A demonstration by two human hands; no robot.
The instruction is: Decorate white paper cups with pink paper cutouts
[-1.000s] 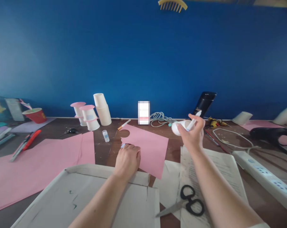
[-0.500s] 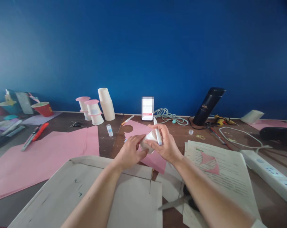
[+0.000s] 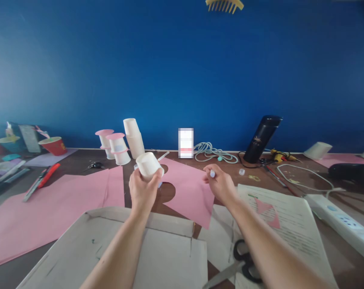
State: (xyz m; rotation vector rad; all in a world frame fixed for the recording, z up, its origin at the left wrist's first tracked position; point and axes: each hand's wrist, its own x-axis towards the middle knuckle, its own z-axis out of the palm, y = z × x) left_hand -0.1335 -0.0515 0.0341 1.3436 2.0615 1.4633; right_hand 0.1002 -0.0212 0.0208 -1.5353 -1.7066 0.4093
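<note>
My left hand (image 3: 142,192) is wrapped round a small white paper cup (image 3: 148,164), held up and tilted over the table. In my right hand (image 3: 222,184) is a slim white pen-like tube (image 3: 212,173); only its pale end shows, as the fingers curl round the rest. Beneath both hands lies a pink paper sheet (image 3: 186,180) with rounded cut-outs along its left edge. To the left stand pink-and-white pieces built from paper cups and pink discs (image 3: 118,148), beside a stack of white cups (image 3: 134,140).
A cardboard box lid (image 3: 170,257) lies in front, with black scissors (image 3: 245,261) by my right forearm. Pink sheets (image 3: 79,196) and a box cutter (image 3: 45,180) are left. A phone (image 3: 186,143), dark flask (image 3: 263,138) and power strip (image 3: 344,220) stand around.
My hands have parted. The left has carried the cup leftward and up; the right has moved right, still holding the white tube. The view has tilted up slightly.
</note>
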